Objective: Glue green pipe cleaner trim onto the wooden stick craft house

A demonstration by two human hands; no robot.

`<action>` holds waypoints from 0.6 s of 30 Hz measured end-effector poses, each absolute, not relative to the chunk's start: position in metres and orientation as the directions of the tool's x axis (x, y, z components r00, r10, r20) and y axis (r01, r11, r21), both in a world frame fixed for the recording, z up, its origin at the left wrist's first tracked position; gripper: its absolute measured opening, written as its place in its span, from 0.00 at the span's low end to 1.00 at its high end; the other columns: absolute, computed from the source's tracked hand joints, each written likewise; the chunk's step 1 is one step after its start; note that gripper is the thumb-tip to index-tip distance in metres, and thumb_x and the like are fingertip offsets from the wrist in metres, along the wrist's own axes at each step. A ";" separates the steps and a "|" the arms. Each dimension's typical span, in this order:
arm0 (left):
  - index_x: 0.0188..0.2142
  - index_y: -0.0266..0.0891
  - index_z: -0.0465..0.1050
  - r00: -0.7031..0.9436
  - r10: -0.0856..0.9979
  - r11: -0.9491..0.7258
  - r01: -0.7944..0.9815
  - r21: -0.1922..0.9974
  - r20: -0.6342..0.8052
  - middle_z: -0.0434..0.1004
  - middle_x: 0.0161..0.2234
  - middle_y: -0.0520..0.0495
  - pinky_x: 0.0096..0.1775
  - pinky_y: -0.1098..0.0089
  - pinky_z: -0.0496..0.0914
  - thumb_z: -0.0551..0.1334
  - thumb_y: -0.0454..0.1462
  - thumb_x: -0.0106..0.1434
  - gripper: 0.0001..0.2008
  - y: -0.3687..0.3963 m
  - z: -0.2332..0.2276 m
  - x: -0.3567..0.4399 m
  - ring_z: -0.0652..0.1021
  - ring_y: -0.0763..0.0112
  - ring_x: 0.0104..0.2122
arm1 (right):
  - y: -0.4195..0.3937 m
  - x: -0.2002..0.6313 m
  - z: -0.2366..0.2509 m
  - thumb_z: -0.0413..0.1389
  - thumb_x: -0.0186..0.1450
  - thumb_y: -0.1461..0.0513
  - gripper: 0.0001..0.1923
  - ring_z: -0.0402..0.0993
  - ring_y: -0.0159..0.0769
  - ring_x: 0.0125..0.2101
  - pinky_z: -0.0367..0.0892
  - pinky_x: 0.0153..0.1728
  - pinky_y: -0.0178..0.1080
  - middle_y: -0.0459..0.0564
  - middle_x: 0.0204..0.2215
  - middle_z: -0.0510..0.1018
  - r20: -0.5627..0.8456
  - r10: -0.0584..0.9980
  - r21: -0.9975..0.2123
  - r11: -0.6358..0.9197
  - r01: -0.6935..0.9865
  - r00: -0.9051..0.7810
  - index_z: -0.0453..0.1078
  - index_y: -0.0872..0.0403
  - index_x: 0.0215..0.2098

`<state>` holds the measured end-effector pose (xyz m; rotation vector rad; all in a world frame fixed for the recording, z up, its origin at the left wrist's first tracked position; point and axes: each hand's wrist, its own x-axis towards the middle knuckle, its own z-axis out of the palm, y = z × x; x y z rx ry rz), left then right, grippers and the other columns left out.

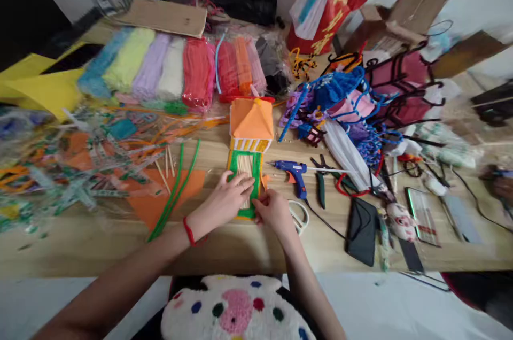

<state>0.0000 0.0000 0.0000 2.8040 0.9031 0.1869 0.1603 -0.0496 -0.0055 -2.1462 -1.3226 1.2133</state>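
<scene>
A small craft house (249, 143) lies on the wooden table (100, 244), with an orange paper roof, a yellow band and a green pipe-cleaner frame around a panel of pale sticks. My left hand (228, 198) presses flat on the lower part of that green frame, a red cord around its wrist. My right hand (273, 209) pinches the frame's lower right corner. A blue hot glue gun (293, 170) lies just right of the house, and two long green pipe cleaners (176, 190) lie to its left over orange paper.
Bagged pipe cleaners (168, 70) in many colours line the back. Scraps and wrappers (52, 163) cover the left side. Pliers (321, 182), scissors (300, 216), a black phone (361, 230) and woven pipe-cleaner pieces (352, 110) crowd the right. A spotted plush cushion (234, 308) rests at the near edge.
</scene>
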 end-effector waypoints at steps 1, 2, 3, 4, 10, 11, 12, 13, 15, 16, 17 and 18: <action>0.49 0.37 0.71 0.804 0.591 -0.792 0.565 0.233 0.060 0.68 0.57 0.44 0.53 0.49 0.55 0.53 0.30 0.66 0.15 0.001 0.000 0.000 0.63 0.57 0.58 | -0.049 0.160 -0.005 0.56 0.58 0.62 0.07 0.74 0.34 0.17 0.62 0.18 0.30 0.44 0.16 0.75 -0.493 0.847 -0.656 -0.513 0.554 0.201 0.60 0.52 0.25; 0.49 0.38 0.71 0.802 0.595 -0.786 0.565 0.250 0.059 0.69 0.57 0.44 0.53 0.50 0.55 0.53 0.30 0.65 0.15 0.001 -0.001 0.000 0.63 0.57 0.58 | -0.047 0.160 -0.005 0.56 0.58 0.62 0.08 0.74 0.34 0.16 0.62 0.18 0.30 0.44 0.15 0.74 -0.502 0.841 -0.657 -0.521 0.545 0.199 0.60 0.52 0.25; 0.48 0.39 0.72 0.799 0.599 -0.780 0.565 0.271 0.060 0.69 0.56 0.45 0.53 0.50 0.55 0.54 0.30 0.64 0.15 0.002 -0.001 -0.001 0.63 0.58 0.58 | -0.046 0.160 -0.004 0.56 0.58 0.62 0.08 0.73 0.34 0.15 0.62 0.17 0.30 0.43 0.14 0.74 -0.516 0.834 -0.660 -0.533 0.530 0.196 0.60 0.52 0.25; 0.48 0.40 0.72 0.795 0.604 -0.772 0.564 0.293 0.062 0.70 0.56 0.46 0.52 0.51 0.55 0.54 0.29 0.64 0.15 0.003 -0.001 -0.001 0.63 0.59 0.58 | -0.045 0.160 -0.004 0.56 0.57 0.63 0.07 0.73 0.34 0.15 0.62 0.16 0.30 0.43 0.13 0.73 -0.533 0.825 -0.663 -0.546 0.511 0.190 0.60 0.52 0.25; 0.42 0.45 0.75 0.756 0.646 -0.715 0.554 0.426 0.102 0.75 0.51 0.52 0.50 0.54 0.55 0.55 0.33 0.65 0.11 0.009 0.002 -0.002 0.66 0.62 0.56 | -0.042 0.156 0.002 0.55 0.56 0.64 0.07 0.70 0.35 0.11 0.59 0.10 0.30 0.40 0.10 0.71 -0.625 0.770 -0.697 -0.625 0.352 0.132 0.59 0.51 0.25; 0.41 0.45 0.75 0.750 0.652 -0.711 0.555 0.432 0.111 0.75 0.51 0.52 0.50 0.54 0.55 0.56 0.34 0.65 0.10 0.009 0.002 -0.002 0.67 0.62 0.55 | -0.043 0.157 0.002 0.55 0.56 0.64 0.07 0.70 0.35 0.11 0.60 0.10 0.30 0.41 0.11 0.71 -0.625 0.772 -0.713 -0.624 0.320 0.114 0.59 0.51 0.25; 0.40 0.45 0.76 0.745 0.656 -0.709 0.555 0.435 0.119 0.76 0.50 0.52 0.51 0.54 0.54 0.57 0.36 0.65 0.09 0.009 0.002 -0.001 0.67 0.62 0.55 | -0.044 0.158 0.003 0.55 0.56 0.63 0.07 0.70 0.34 0.11 0.60 0.10 0.30 0.41 0.12 0.72 -0.623 0.777 -0.733 -0.619 0.282 0.087 0.59 0.51 0.24; 0.40 0.44 0.76 0.742 0.658 -0.708 0.555 0.437 0.125 0.76 0.50 0.51 0.51 0.53 0.54 0.58 0.36 0.65 0.08 0.009 0.002 0.000 0.67 0.62 0.55 | -0.046 0.160 0.004 0.55 0.56 0.61 0.07 0.70 0.34 0.12 0.60 0.10 0.30 0.41 0.13 0.73 -0.619 0.783 -0.753 -0.613 0.241 0.059 0.59 0.51 0.24; 0.39 0.44 0.76 0.735 0.665 -0.705 0.555 0.442 0.137 0.77 0.49 0.50 0.52 0.53 0.53 0.60 0.37 0.64 0.07 0.009 0.002 0.001 0.68 0.62 0.54 | -0.050 0.168 0.006 0.56 0.57 0.57 0.09 0.70 0.33 0.12 0.61 0.11 0.31 0.43 0.16 0.74 -0.601 0.798 -0.782 -0.598 0.173 0.041 0.60 0.51 0.25; 0.39 0.44 0.76 0.730 0.669 -0.700 0.556 0.447 0.140 0.77 0.49 0.50 0.52 0.54 0.53 0.61 0.37 0.63 0.06 0.009 0.002 0.002 0.68 0.62 0.54 | -0.052 0.173 0.007 0.56 0.57 0.55 0.10 0.70 0.34 0.12 0.61 0.11 0.32 0.44 0.17 0.75 -0.587 0.807 -0.792 -0.590 0.158 0.071 0.61 0.52 0.26; 0.38 0.44 0.76 0.725 0.674 -0.695 0.558 0.453 0.141 0.77 0.48 0.50 0.52 0.54 0.52 0.61 0.37 0.63 0.06 0.009 0.002 0.003 0.68 0.62 0.53 | -0.054 0.180 0.008 0.56 0.57 0.52 0.12 0.70 0.34 0.13 0.60 0.11 0.33 0.45 0.19 0.76 -0.564 0.814 -0.799 -0.580 0.161 0.135 0.62 0.52 0.27; 0.37 0.44 0.77 0.721 0.678 -0.690 0.560 0.459 0.140 0.78 0.47 0.51 0.52 0.54 0.52 0.61 0.37 0.63 0.05 0.009 0.003 0.004 0.69 0.62 0.53 | -0.055 0.188 0.009 0.55 0.57 0.50 0.14 0.70 0.34 0.13 0.60 0.12 0.33 0.46 0.20 0.77 -0.525 0.820 -0.802 -0.566 0.189 0.228 0.64 0.52 0.28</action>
